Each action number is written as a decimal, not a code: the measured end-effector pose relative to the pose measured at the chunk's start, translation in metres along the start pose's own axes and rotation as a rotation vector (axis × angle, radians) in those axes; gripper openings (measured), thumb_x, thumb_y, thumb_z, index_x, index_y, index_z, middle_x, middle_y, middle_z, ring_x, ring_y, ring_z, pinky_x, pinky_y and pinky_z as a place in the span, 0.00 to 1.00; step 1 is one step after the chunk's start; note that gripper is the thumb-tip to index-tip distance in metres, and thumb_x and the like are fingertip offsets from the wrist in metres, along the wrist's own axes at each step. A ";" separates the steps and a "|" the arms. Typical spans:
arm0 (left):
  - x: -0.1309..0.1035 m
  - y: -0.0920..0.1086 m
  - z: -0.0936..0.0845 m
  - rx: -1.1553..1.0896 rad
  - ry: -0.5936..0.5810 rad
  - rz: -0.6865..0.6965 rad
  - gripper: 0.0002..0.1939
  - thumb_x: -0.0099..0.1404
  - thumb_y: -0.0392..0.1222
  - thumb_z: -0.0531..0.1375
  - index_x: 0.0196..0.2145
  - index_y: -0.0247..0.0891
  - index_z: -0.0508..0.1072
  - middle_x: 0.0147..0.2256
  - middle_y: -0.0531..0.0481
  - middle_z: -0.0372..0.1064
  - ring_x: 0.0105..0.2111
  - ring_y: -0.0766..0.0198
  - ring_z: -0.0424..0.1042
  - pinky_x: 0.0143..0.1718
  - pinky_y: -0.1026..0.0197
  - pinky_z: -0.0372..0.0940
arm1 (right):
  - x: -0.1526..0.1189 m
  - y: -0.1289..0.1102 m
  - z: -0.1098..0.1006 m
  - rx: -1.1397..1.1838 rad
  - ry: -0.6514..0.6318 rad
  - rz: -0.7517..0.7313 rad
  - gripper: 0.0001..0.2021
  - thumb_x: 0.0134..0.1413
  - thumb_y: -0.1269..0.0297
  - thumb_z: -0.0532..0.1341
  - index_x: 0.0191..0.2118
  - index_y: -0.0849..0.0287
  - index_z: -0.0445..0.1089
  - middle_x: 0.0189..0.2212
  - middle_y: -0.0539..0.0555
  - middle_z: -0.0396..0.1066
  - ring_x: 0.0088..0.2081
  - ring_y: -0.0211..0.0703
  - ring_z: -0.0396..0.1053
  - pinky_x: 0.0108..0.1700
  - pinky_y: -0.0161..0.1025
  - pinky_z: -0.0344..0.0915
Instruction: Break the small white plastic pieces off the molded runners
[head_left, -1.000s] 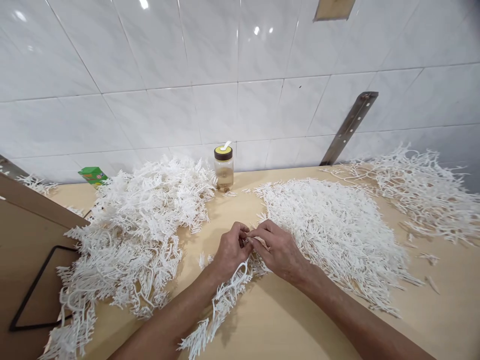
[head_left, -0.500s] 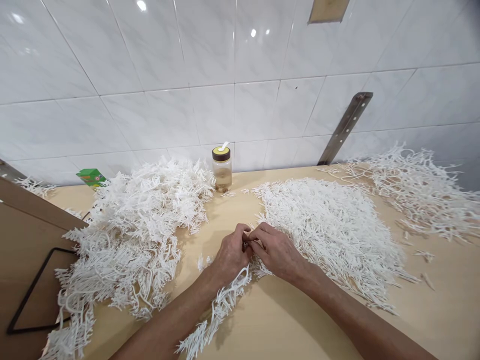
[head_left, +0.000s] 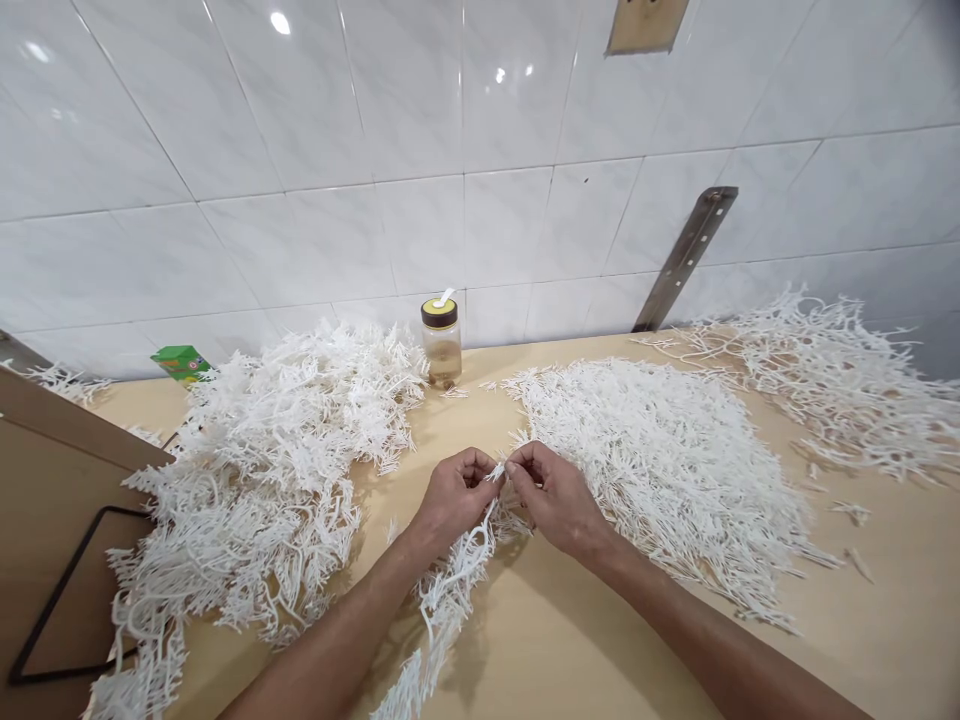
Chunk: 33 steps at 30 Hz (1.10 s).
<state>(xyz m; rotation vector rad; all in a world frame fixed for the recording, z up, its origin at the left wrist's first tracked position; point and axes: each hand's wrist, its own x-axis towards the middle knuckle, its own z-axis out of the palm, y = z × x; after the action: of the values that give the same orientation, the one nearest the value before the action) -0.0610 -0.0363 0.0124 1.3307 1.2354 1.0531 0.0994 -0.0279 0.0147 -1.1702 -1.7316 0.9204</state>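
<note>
My left hand (head_left: pixel 459 497) is closed in a pinch on a white branched strand (head_left: pixel 451 590), which looks like soft plastic with many small prongs. The strand hangs from the fingers toward the lower left. Close beside it, my right hand (head_left: pixel 556 497) pinches the prongs at the strand's upper end; its fingertips nearly touch the left ones. Just right of the hands lies a broad heap of loose white prong pieces (head_left: pixel 660 470). On the left is a taller tangled pile of white branched strands (head_left: pixel 262 470).
A clear jar (head_left: pixel 442 345) with a dark-rimmed yellow lid stands near the tiled wall. Bare white runners (head_left: pixel 847 390) lie tangled at the far right. A green box (head_left: pixel 181 363) sits behind the left pile, and a brown carton (head_left: pixel 67 520) is at the left edge of the table (head_left: pixel 585 630).
My fingers have parted slightly, and the strand's white prongs now show between them. The hanging strand has shifted a little, its lower end moving right and down.
</note>
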 end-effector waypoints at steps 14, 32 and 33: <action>-0.007 -0.003 0.003 0.078 0.027 0.169 0.13 0.56 0.29 0.56 0.38 0.36 0.74 0.31 0.51 0.74 0.29 0.67 0.72 0.32 0.66 0.65 | 0.008 0.007 -0.003 0.635 -0.190 0.431 0.17 0.49 0.51 0.68 0.30 0.60 0.68 0.18 0.45 0.63 0.17 0.30 0.57 0.18 0.30 0.56; -0.009 0.009 0.007 -0.285 -0.014 -0.160 0.11 0.53 0.37 0.63 0.35 0.37 0.68 0.23 0.54 0.68 0.20 0.66 0.68 0.23 0.65 0.61 | 0.005 0.008 -0.001 0.518 -0.216 0.357 0.14 0.50 0.56 0.67 0.35 0.61 0.70 0.18 0.45 0.67 0.15 0.31 0.60 0.17 0.30 0.59; -0.009 0.010 0.007 -0.275 -0.014 -0.156 0.10 0.53 0.36 0.63 0.34 0.36 0.68 0.23 0.54 0.68 0.20 0.67 0.68 0.23 0.65 0.60 | 0.004 0.009 -0.001 0.510 -0.212 0.349 0.13 0.50 0.56 0.67 0.35 0.61 0.70 0.18 0.46 0.67 0.15 0.31 0.60 0.17 0.31 0.59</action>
<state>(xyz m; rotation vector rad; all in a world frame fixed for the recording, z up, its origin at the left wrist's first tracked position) -0.0540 -0.0457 0.0213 1.0138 1.1190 1.0571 0.1023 -0.0210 0.0085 -1.0674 -1.3423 1.6360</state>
